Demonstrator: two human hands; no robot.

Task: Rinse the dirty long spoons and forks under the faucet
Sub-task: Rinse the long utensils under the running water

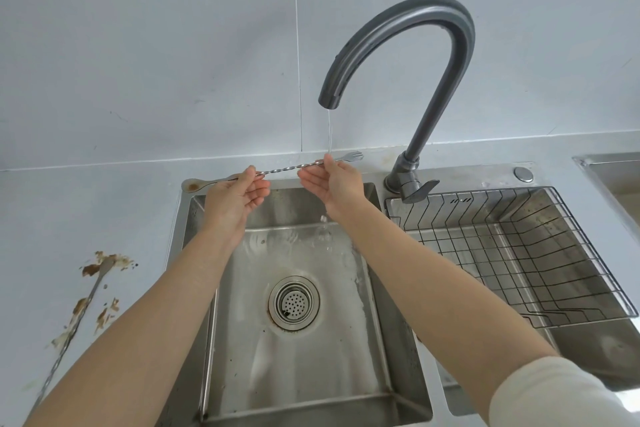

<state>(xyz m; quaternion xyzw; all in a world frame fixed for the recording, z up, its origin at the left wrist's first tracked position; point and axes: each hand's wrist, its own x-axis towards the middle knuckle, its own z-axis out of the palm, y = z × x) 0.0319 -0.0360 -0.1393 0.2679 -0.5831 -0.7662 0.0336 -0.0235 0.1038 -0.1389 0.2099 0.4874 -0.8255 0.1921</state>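
A long twisted metal spoon-fork (282, 170) is held level above the left sink basin (298, 350). Its brown-stained spoon end points left and its fork end points right. My left hand (235, 198) pinches the shaft near the spoon end. My right hand (332, 180) pinches it near the fork end, right where a thin stream of water falls from the grey faucet (398, 55). A second long utensil (74, 322) lies on the left counter amid brown smears.
A wire basket (512, 253) sits in the right sink basin. The faucet lever (420, 189) stands behind the divider. The drain strainer (293, 302) is in the left basin. Another steel rim (609, 166) shows at far right.
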